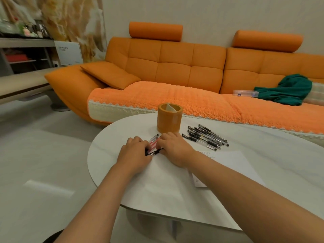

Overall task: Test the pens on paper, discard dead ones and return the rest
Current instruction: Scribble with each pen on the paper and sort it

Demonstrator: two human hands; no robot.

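On the white oval table (263, 155), my left hand (135, 153) and my right hand (173, 148) press together around a small bundle of pens (154, 144), some red and some black, lying on the table. Both hands have fingers curled on that bundle. To the right lies a pile of several black pens (206, 136). An orange pen holder (169, 121) stands just behind my hands. A large white sheet of paper (166, 186) lies under my forearms, and a second sheet with faint scribbles (233, 165) lies to its right.
An orange sofa (175, 67) runs behind the table, with a green cloth (289, 90) and a clear plastic box (245, 93) on its seat. A shelf unit (22, 50) stands at the far left. Pale floor (43, 155) lies left of the table.
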